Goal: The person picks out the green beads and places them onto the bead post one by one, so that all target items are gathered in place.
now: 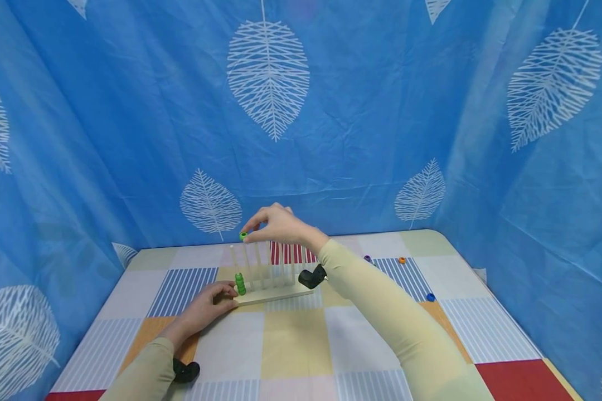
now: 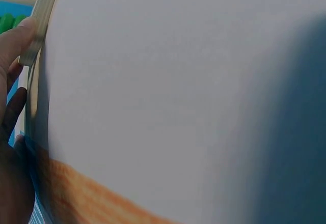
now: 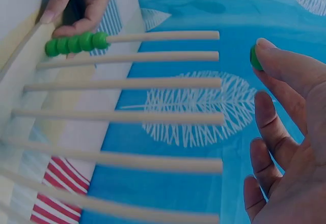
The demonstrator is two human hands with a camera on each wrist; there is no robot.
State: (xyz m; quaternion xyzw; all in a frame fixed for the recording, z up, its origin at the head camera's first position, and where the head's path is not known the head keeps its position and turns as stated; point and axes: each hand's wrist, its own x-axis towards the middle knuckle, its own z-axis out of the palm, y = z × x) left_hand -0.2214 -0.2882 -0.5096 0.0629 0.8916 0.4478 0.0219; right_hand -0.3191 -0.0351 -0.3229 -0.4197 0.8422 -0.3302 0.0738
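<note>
A wooden peg rack with a row of upright pegs stands on the table. Several green beads are stacked at the bottom of its end peg, on the left in the head view. My left hand grips that end of the base, the thumb on its front edge and the fingers partly hidden behind. Above the peg tips, my right hand pinches one green bead between thumb and index finger. The right wrist view has this bead just off the tips of the end pegs, its other fingers loosely bent.
To the right on the patchwork cloth lie a purple bead, an orange bead and a blue bead. Blue curtains with white leaves hang behind and at both sides of the table.
</note>
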